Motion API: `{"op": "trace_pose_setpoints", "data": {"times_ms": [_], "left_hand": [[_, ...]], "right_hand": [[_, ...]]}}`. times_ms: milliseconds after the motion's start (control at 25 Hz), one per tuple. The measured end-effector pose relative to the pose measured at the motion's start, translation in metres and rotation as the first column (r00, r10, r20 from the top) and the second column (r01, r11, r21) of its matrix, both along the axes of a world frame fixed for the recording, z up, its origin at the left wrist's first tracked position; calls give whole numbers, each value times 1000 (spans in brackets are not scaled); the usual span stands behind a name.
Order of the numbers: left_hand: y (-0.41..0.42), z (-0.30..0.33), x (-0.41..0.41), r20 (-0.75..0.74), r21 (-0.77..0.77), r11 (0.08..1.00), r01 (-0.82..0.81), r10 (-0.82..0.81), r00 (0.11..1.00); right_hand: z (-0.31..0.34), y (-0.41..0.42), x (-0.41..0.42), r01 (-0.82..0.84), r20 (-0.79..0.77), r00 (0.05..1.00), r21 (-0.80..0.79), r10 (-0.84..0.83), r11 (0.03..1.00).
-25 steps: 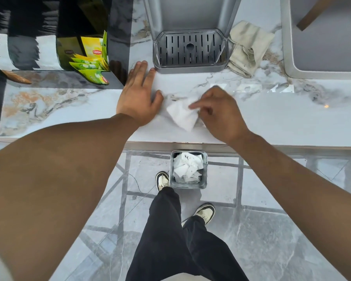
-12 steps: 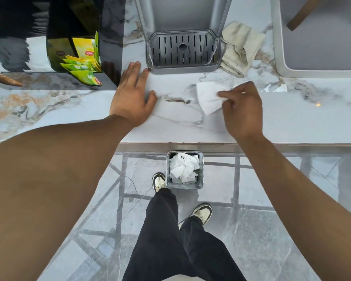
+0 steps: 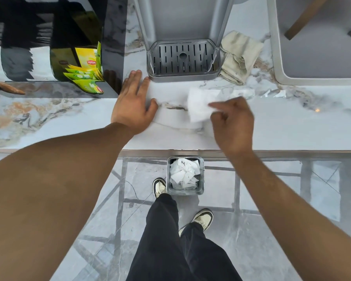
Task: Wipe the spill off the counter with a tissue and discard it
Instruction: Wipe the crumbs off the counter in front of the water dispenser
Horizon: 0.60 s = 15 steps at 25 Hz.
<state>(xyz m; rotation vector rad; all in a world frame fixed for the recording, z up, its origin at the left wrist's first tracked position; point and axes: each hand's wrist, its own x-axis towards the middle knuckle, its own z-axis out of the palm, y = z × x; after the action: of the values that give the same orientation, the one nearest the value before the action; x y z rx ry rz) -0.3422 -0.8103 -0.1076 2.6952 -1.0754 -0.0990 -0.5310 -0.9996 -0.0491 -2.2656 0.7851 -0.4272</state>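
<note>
A white tissue (image 3: 198,105) lies pressed on the marble counter (image 3: 292,126), pinched at its right edge by my right hand (image 3: 234,123). A thin brownish streak (image 3: 173,107) on the counter sits just left of the tissue; I cannot tell whether it is spill or marble veining. My left hand (image 3: 133,103) rests flat on the counter to the left, fingers spread, holding nothing. On the floor below the counter edge stands a small metal bin (image 3: 202,179) filled with crumpled tissues.
A grey dispenser with a slotted drip tray (image 3: 182,59) stands at the back, a beige cloth (image 3: 239,57) right of it. Green and yellow tea sachets (image 3: 85,76) sit in a dark holder at left. A sink rim (image 3: 276,63) lies at right. My feet stand beside the bin.
My right hand swept the tissue from the counter's middle to the right, then back a little left and toward me. The left hand stayed flat in place.
</note>
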Motion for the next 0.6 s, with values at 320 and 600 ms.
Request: {"op": "trace_pose_setpoints", "data": {"times_ms": [320,600], "left_hand": [[0,-1,1,3,-12,1000,2,-2,1000],[0,-1,1,3,-7,1000,-1,1,1000]], "right_hand": [[-20,-6,44,-201,-115,973,-10,199,980],[-17,17,1,-472,-40,877,117,479,874]]}}
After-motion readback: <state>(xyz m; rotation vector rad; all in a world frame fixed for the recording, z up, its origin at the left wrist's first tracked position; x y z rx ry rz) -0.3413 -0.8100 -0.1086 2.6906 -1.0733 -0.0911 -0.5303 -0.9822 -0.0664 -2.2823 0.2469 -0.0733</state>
